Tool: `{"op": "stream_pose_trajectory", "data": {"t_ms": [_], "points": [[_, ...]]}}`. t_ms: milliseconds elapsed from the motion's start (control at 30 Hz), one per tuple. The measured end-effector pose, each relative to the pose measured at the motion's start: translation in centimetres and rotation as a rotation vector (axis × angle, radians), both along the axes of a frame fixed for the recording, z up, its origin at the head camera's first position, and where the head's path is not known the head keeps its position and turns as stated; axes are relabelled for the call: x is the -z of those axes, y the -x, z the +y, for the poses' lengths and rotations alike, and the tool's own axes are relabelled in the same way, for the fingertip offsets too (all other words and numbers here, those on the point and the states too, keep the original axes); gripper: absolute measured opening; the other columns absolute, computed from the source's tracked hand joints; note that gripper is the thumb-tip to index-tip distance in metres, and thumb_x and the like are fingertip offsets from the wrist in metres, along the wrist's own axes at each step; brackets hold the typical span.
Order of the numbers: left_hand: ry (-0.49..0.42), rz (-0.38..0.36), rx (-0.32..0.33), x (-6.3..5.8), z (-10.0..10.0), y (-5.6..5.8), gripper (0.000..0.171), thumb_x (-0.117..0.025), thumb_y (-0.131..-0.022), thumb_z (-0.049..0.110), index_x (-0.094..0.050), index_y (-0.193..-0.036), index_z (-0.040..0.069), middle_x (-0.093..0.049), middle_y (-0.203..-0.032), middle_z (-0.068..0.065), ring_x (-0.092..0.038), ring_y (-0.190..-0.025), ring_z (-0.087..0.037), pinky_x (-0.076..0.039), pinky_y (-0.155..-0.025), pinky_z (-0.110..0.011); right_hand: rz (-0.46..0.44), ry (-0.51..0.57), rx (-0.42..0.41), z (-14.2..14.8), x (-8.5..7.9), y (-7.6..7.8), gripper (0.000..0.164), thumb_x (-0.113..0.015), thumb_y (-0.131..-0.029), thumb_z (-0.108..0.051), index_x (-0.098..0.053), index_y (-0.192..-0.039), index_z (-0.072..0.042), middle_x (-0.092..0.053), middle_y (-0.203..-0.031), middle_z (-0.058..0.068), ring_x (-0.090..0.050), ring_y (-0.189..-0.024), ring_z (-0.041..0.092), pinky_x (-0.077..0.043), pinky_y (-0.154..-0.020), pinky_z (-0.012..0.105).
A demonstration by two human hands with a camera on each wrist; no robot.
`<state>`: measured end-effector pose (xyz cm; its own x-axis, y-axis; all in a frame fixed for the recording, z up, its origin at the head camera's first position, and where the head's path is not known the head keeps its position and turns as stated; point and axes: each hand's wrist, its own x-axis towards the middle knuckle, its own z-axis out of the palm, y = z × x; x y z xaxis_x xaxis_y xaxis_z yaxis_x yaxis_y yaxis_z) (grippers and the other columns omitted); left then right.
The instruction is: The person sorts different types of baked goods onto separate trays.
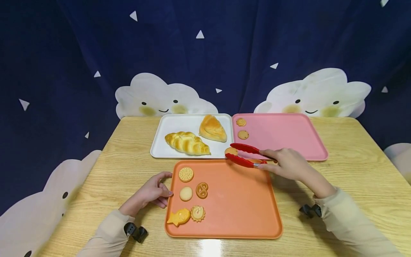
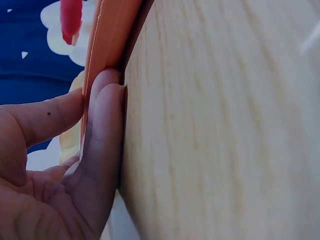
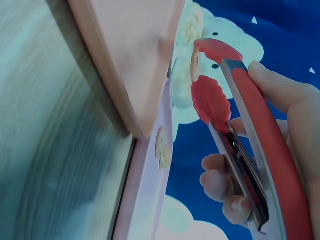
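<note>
My right hand (image 1: 290, 164) grips a pair of red tongs (image 1: 240, 161). A round cookie (image 1: 231, 151) is pinched between the tong heads, above the spot where the trays meet; its edge shows in the right wrist view. At the left rim of the orange tray (image 1: 240, 203) is my left hand (image 1: 149, 191), thumb on the rim and fingers (image 2: 107, 107) against the outer side. On that tray's left part lie a dotted round biscuit (image 1: 186, 174), a plain round cookie (image 1: 186, 193), a pretzel (image 1: 202, 190), a fish-shaped biscuit (image 1: 179, 216) and a scalloped cookie (image 1: 197, 213).
Behind the orange tray, a white tray (image 1: 157, 150) carries a braided bread (image 1: 187, 143) and a triangular pastry (image 1: 212, 128). Beside it, a pink tray (image 1: 282, 135) holds a swirl cookie (image 1: 241, 122) and a speckled cookie (image 1: 243, 134). A dark blue curtain (image 1: 199, 60) hangs behind the wooden table (image 1: 128, 160).
</note>
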<state>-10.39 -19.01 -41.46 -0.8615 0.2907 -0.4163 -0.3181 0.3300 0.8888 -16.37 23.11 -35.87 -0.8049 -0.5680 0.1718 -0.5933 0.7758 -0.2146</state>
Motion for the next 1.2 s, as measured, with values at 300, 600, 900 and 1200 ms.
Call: {"op": "stream_pose_trajectory", "data": {"t_ms": [300,600,900,1200], "points": [[-0.002,0.003,0.002,0.0,0.0,0.0,0.065,-0.061,-0.082,0.0,-0.028,-0.137,0.0,-0.059,-0.066,-0.008,-0.056,-0.045,-0.015,-0.052,-0.044,-0.035,-0.02,-0.027,0.071,1.6,-0.3,0.7,0.051,-0.067,-0.078,-0.046,-0.064,-0.113,-0.009,-0.067,-0.076,0.003,-0.061,-0.069,0.022,-0.049,-0.063,0.044],[0.0,0.007,0.002,0.1,-0.1,0.0,0.064,-0.062,-0.082,0.0,-0.028,-0.137,0.001,-0.059,-0.066,-0.008,-0.056,-0.045,-0.016,-0.052,-0.044,-0.036,-0.023,-0.057,0.078,2.8,0.0,1.3,0.05,-0.065,-0.08,-0.045,-0.063,-0.113,-0.007,-0.067,-0.082,0.01,-0.062,-0.072,0.027,-0.048,-0.066,0.047],[-0.004,0.005,0.01,0.2,-0.1,0.1,0.065,-0.062,-0.082,0.0,-0.028,-0.137,0.001,-0.059,-0.066,-0.009,-0.056,-0.045,-0.016,-0.052,-0.044,-0.036,-0.059,-0.069,0.101,3.2,0.3,1.9,0.053,-0.065,-0.079,-0.047,-0.064,-0.112,-0.005,-0.067,-0.086,0.011,-0.062,-0.072,0.027,-0.048,-0.065,0.048],[0.005,0.009,0.01,0.2,-0.1,0.1,0.065,-0.061,-0.083,0.0,-0.027,-0.137,0.0,-0.06,-0.067,-0.009,-0.057,-0.045,-0.016,-0.052,-0.044,-0.036,-0.067,-0.071,0.123,3.4,0.4,2.0,0.058,-0.063,-0.079,-0.051,-0.063,-0.114,-0.005,-0.067,-0.087,0.012,-0.062,-0.073,0.029,-0.048,-0.064,0.049]]}}
